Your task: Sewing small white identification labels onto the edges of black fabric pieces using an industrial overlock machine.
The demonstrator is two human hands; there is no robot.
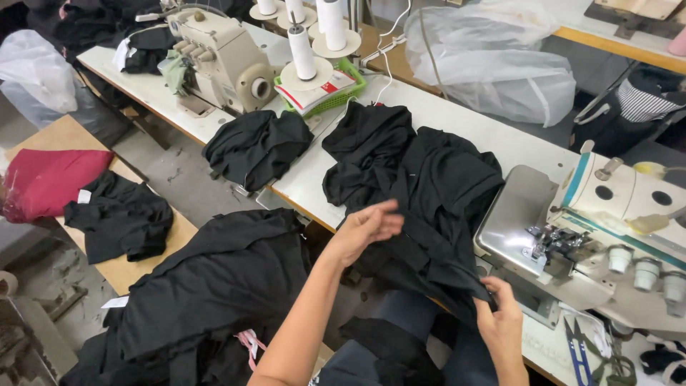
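- Head view, black garment (436, 207): lay heaped on the white sewing table (464, 125), spilling over its near edge toward the person's lap, just beside the metal bed of the overlock machine (564, 236).
- Head view, left hand (366, 227): rested on the garment at the table's near edge; fingers extended and held loosely together, flat on the cloth, gripping nothing.
- Head view, right hand (502, 318): below the near edge, fingers curled and pinching a fold of the same garment.
- Head view, handling judgement: the pinched edge would best be drawn taut against the flat left hand, so that single layers separate and stay away from the machine's presser foot.
- Head view, surroundings: second black pile (257, 146) at the table's left end; thread cones (304, 50); green basket (336, 89); blue snips (580, 354) near the right corner; red cloth (50, 179) on a wooden bench (71, 136).
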